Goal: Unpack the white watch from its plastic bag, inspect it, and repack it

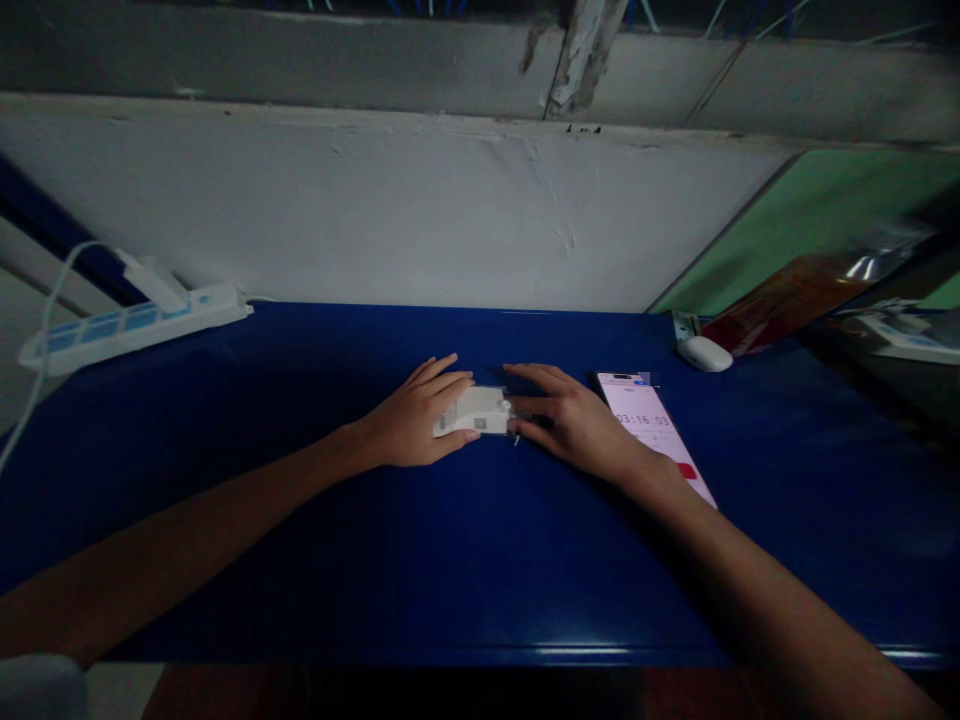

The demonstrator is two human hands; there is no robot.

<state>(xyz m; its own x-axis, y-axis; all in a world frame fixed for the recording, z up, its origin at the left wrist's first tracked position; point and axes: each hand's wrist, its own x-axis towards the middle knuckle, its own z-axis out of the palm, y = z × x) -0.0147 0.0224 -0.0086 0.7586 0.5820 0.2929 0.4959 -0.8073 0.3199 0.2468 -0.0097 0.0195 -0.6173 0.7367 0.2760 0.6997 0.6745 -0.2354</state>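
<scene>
A small flat white packet [489,411] with a barcode, a dark square code and a clear right end lies low over the blue table [420,560]. My left hand [420,415] grips its left end, thumb along the near edge and fingers over the far edge. At the clear right end, the thumb and a finger of my right hand [574,420] close on the packet, while another finger stretches out above it. A small pale bit sticks out below the right fingertips; what it is cannot be made out.
A lit phone [651,425] showing a timer lies beside my right wrist. Farther right are a white rounded case [705,352] and a reddish-brown plastic-wrapped pack [787,300]. A white power strip [135,325] with a plugged-in charger sits at left. A wall [420,210] borders the table's back.
</scene>
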